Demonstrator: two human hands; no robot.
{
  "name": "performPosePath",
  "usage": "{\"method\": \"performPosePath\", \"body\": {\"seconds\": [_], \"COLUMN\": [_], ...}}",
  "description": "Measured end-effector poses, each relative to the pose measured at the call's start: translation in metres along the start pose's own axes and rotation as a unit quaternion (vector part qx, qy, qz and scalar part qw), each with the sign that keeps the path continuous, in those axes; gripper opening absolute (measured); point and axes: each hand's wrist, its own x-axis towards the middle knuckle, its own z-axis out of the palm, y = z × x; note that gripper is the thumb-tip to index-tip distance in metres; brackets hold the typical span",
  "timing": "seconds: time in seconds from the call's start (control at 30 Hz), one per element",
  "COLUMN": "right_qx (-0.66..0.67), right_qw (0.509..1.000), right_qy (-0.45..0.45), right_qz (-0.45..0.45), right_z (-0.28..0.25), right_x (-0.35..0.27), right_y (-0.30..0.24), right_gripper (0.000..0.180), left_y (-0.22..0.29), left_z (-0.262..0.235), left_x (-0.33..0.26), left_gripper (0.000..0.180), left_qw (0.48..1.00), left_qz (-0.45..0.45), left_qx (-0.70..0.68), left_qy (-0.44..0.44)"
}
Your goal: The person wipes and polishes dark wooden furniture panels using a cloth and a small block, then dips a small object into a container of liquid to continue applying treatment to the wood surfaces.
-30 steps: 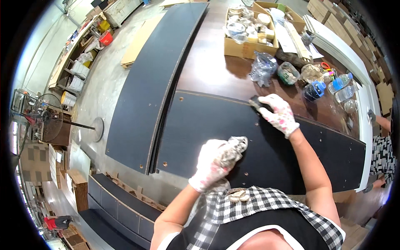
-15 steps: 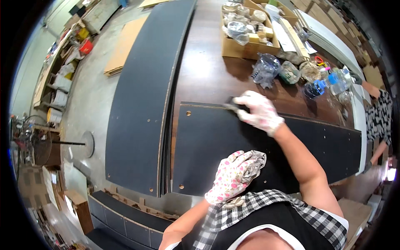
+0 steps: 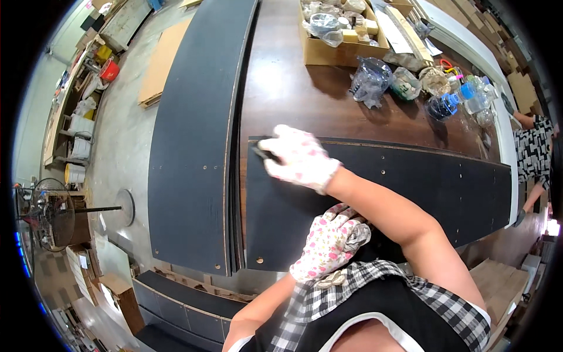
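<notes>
We look down on a dark panel point(image 3: 410, 188) lying across a brown table point(image 3: 293, 88), and we place everything else from that panel.

Our right hand point(image 3: 299, 159), in a white glove with pink flowers, rests on the panel's far left corner. Its fingers are curled together over a small dark tool point(image 3: 261, 154); only the tip shows past the glove, so we cannot tell what kind of tool it is.

Our left hand point(image 3: 329, 246), gloved the same way, sits at the panel's near edge, partly tucked under the right forearm. Its fingers lie loosely bent and close together, and we cannot tell whether they hold anything.

Left of the panel, just beside it, a longer dark board point(image 3: 193, 135) runs away from us.

Beyond the panel's far edge stands an open cardboard box point(image 3: 328, 53) of pale, indistinct items. To the box's right lie crumpled clear plastic bags point(image 3: 369, 82) and clear bottles with blue caps point(image 3: 463, 97).

At the panel's right end, another person's patterned sleeve point(image 3: 532, 149) is cut off by the rim.
</notes>
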Motion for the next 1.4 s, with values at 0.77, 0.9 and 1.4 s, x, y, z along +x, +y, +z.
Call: {"method": "performPosePath", "body": {"seconds": [0.77,0.9,1.4], "right_qx": [-0.186,-0.229,-0.201], "right_qw": [0.895,0.928,0.903], "right_qy": [0.169,0.131,0.14], "right_qz": [0.369,0.264,0.353], "right_z": [-0.168,-0.144,-0.265], "right_x": [-0.213,-0.187,-0.309], "right_y": [0.106,0.08,0.158], "right_gripper": [0.021,0.021,0.027], "left_y": [-0.064,-0.066,0.041], "left_z": [0.055,0.054,0.083], "left_x": [-0.022,-0.013,0.095], "left_gripper": [0.051,0.048,0.036], "left_qw": [0.993,0.989,0.973], "left_qz": [0.004,0.024,0.054], "left_qx": [0.104,0.13,0.216], "left_qy": [-0.048,-0.062,0.066]}}
